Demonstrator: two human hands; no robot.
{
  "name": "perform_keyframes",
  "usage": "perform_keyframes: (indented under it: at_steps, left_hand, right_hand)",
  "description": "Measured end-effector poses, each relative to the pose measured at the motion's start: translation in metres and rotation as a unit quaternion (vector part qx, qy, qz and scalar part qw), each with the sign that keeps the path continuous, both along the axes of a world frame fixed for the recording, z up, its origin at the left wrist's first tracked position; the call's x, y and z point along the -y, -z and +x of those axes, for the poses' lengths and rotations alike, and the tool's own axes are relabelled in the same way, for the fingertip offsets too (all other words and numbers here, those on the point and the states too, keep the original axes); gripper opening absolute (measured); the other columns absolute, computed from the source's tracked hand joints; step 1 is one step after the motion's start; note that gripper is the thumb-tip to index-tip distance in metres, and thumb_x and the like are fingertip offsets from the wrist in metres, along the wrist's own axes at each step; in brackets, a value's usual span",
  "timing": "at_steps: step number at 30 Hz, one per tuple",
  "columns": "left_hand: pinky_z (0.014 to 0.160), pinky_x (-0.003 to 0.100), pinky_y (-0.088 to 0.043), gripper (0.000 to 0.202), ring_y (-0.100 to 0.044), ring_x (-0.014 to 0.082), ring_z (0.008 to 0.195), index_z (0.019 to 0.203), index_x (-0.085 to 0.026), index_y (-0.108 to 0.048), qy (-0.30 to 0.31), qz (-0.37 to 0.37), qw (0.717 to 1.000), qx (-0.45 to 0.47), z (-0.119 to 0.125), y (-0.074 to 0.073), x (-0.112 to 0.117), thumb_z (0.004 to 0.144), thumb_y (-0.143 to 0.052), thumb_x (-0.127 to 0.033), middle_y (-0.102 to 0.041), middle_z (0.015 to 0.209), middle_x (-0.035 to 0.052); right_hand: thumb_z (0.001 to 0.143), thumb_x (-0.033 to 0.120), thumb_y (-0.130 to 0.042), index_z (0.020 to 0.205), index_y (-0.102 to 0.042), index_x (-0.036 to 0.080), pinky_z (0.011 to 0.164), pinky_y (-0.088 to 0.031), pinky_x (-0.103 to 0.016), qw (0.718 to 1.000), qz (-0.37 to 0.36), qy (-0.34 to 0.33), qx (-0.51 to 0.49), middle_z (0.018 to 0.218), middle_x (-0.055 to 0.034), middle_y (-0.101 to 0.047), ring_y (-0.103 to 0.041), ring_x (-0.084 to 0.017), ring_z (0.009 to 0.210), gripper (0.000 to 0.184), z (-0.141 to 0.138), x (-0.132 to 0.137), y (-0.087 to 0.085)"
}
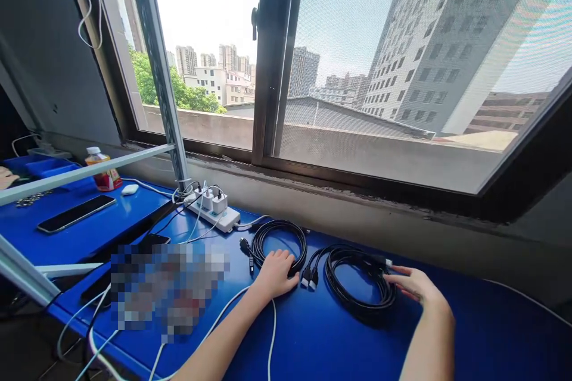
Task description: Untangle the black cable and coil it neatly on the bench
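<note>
Two coils of black cable lie on the blue table [313,333] under the window. My left hand [274,274] rests on the near edge of the smaller left coil [279,237], its fingers bent over the cable. My right hand [413,284] touches the right side of the larger coil [357,286], fingers stretched out against it. The black plugs [309,277] of the larger coil lie between my two hands.
A white power strip [213,209] with chargers sits behind the left coil, white cords trailing from it. Further left lie a black phone [75,213], a small bottle [102,168] and blue trays [40,165]. A metal frame bar [84,171] crosses the left side. A blurred patch covers part of the table.
</note>
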State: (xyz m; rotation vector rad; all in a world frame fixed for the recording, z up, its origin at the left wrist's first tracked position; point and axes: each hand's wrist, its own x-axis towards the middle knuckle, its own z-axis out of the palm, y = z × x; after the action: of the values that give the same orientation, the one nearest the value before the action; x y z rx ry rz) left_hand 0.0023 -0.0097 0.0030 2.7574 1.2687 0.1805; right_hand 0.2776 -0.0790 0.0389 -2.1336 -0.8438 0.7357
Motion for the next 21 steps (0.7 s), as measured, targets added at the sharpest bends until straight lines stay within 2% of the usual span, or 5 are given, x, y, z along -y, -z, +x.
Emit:
perform_keyframes:
  at_steps: [4, 8, 13, 17, 21]
  left_hand:
    - [0.082, 0.035, -0.040, 0.022, -0.054, 0.0259, 0.095, 0.095, -0.014, -0.058, -0.001, -0.003, 1.000, 0.000, -0.001, 0.001, 0.000, 0.086, -0.048, -0.030, -0.061, 0.098, 0.0109]
    - [0.083, 0.036, -0.041, 0.022, -0.054, 0.0264, 0.097, 0.096, -0.014, -0.058, -0.003, -0.006, 1.000, 0.001, -0.001, 0.002, -0.001, 0.086, -0.049, -0.031, -0.061, 0.099, 0.0112]
    - [0.085, 0.036, -0.041, 0.024, -0.054, 0.0262, 0.099, 0.097, -0.013, -0.058, -0.001, -0.017, 1.000, 0.007, -0.002, 0.002, 0.000, 0.086, -0.049, -0.031, -0.060, 0.101, 0.0114]
    - [0.086, 0.036, -0.040, 0.025, -0.053, 0.0263, 0.101, 0.098, -0.012, -0.058, 0.000, -0.026, 1.000, 0.009, -0.003, 0.001, 0.000, 0.086, -0.049, -0.031, -0.060, 0.102, 0.0119]
    - [0.087, 0.036, -0.040, 0.024, -0.053, 0.0265, 0.100, 0.097, -0.012, -0.058, -0.002, -0.032, 0.999, 0.014, -0.003, 0.000, 0.000, 0.086, -0.049, -0.031, -0.060, 0.102, 0.0121]
  right_hand:
    - [0.053, 0.030, -0.077, 0.058, -0.061, 0.020, 0.052, -0.046, -0.028, 0.999, 0.042, 0.002, -0.019, 0.048, -0.0024, -0.057, -0.059, -0.020, 0.054, 0.019, -0.007, 0.004, -0.016]
    - [0.050, 0.033, -0.074, 0.052, -0.058, 0.019, 0.044, -0.042, -0.026, 0.995, 0.095, -0.018, -0.035, 0.044, -0.0008, -0.052, -0.051, -0.015, 0.044, 0.022, -0.025, 0.000, -0.036]
    - [0.050, 0.046, -0.068, 0.048, -0.051, 0.019, 0.040, -0.037, -0.023, 0.985, 0.158, -0.048, -0.042, 0.043, 0.0004, -0.047, -0.044, -0.011, 0.040, 0.032, -0.061, -0.008, -0.066]
    - [0.046, 0.056, -0.061, 0.053, -0.049, 0.019, 0.041, -0.035, -0.021, 0.972, 0.225, -0.047, -0.045, 0.051, 0.0002, -0.050, -0.043, -0.009, 0.043, 0.039, -0.090, -0.005, -0.091]
    - [0.047, 0.054, -0.060, 0.075, -0.062, 0.016, 0.038, -0.034, -0.021, 0.946, 0.325, -0.006, 0.006, 0.060, -0.0018, -0.055, -0.047, -0.012, 0.048, 0.047, -0.112, 0.009, -0.112]
